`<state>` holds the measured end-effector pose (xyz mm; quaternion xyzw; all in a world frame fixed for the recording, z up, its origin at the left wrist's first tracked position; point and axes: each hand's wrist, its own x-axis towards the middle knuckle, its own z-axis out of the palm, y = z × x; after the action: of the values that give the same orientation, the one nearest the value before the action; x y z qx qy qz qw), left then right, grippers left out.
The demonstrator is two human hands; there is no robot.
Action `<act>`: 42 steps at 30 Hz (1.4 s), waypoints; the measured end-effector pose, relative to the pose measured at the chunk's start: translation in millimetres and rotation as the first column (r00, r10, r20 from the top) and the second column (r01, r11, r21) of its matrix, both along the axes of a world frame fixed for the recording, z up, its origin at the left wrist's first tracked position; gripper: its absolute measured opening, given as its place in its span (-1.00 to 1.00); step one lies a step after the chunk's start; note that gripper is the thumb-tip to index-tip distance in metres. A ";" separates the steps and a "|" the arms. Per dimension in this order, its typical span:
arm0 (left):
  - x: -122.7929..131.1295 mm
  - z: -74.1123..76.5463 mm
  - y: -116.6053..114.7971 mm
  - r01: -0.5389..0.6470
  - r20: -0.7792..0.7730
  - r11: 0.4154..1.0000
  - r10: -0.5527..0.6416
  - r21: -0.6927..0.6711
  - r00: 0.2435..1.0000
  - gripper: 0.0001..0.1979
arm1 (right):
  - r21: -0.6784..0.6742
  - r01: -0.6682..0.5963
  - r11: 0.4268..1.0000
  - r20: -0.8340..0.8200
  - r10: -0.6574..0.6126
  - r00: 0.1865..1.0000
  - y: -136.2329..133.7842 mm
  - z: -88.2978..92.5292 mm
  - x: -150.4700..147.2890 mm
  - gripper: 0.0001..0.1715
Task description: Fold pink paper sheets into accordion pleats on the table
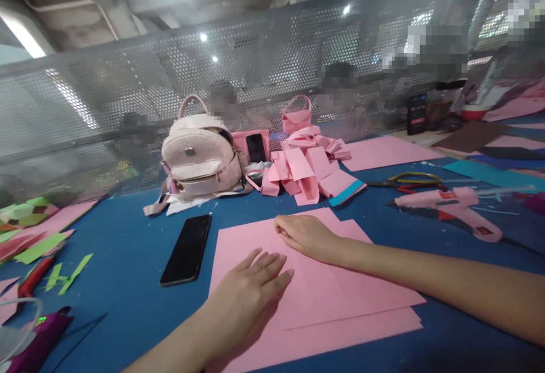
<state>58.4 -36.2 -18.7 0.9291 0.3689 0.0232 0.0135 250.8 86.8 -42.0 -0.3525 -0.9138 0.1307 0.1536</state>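
Several overlapping sheets of pink paper lie on the blue table in front of me. My left hand rests flat on the left part of the sheets, fingers stretched out and palm down. Near the far edge of the paper, my right hand is closed, its fingers curled under and its side against the sheet. Whatever those fingers hold, if anything, is hidden. Just left of the sheets lies a black smartphone, screen up.
A pale pink backpack and a heap of folded pink paper pieces stand behind the sheets. To the right lie a pink glue gun and scissors. Green paper strips and a purple tool are at left.
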 end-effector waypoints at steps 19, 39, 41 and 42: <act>-21.9 13.3 -23.2 0.349 0.168 0.924 -0.323 -0.159 0.931 -0.48 | 0.073 -0.020 0.997 0.017 0.019 1.000 -6.2 4.2 0.5 -0.90; -8.5 3.9 -9.4 0.329 0.112 0.944 -0.323 -0.035 0.940 -0.56 | 0.051 -0.029 0.998 0.025 0.028 0.999 1.1 -0.7 -1.7 -0.89; -16.3 -1.4 -15.0 0.303 0.117 0.953 -0.298 -0.026 0.947 -0.54 | 0.042 -0.027 0.999 0.022 0.027 0.999 1.0 -1.1 -3.2 -0.88; -19.4 -3.8 -18.0 0.289 0.117 0.957 -0.284 -0.022 0.952 -0.52 | 0.039 -0.028 0.999 0.020 0.027 0.999 0.8 -1.5 -3.8 -0.88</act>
<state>39.0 -54.2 -22.5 0.9695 0.2294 0.0662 0.0554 247.0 87.7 -43.5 -0.3382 -0.9224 0.1112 0.1500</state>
